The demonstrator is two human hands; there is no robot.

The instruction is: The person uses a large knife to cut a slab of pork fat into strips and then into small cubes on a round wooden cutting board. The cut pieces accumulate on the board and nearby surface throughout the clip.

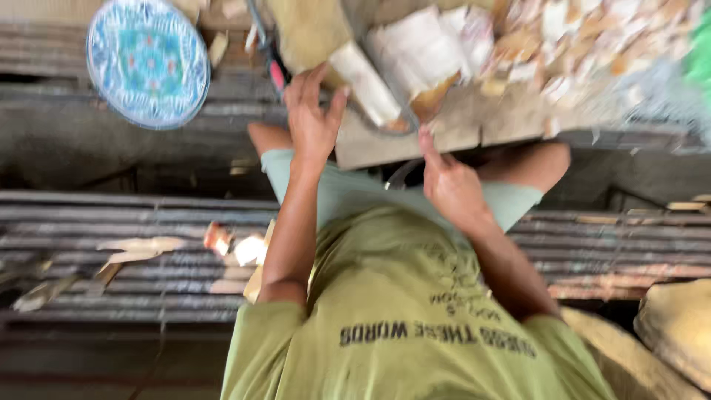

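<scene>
- Two bare hands are up at the near edge of a wooden board (pixel 452 126) that sits across the person's knees. The whole shot is pretty blurry.
- left hand (pixel 311 122): wide open, fingers spread and pointing away from the body, palm toward the board. It isn't gripping anything. The thumb is right against a pale wood block (pixel 366 83) that lies at a slant on the board's left end.
- right hand (pixel 452 185): index finger stuck out with its tip touching the board's near edge, and the other fingers curled in. Can't tell if anything is tucked in that curl.
- Both forearms run straight up from the green shirt. The left arm is nearly straight, and the right is angled in from the right side.
- The block is just to the right of the left hand and well up and to the left of the right hand.
- The board is the main "holder" here. A heap of wood scraps (pixel 592 44), pale and tan, covers its far right part.
- A round blue patterned plate (pixel 148 59) lies off to the left, well apart from both hands, with its pattern showing.
- A red-handled tool (pixel 275 72) pokes out just beyond the left hand's fingertips.
- Underneath is a slatted floor (pixel 111 222) with a few loose chips (pixel 237 248) near the left elbow, plus a tan sack (pixel 678 333) at the lower right.
</scene>
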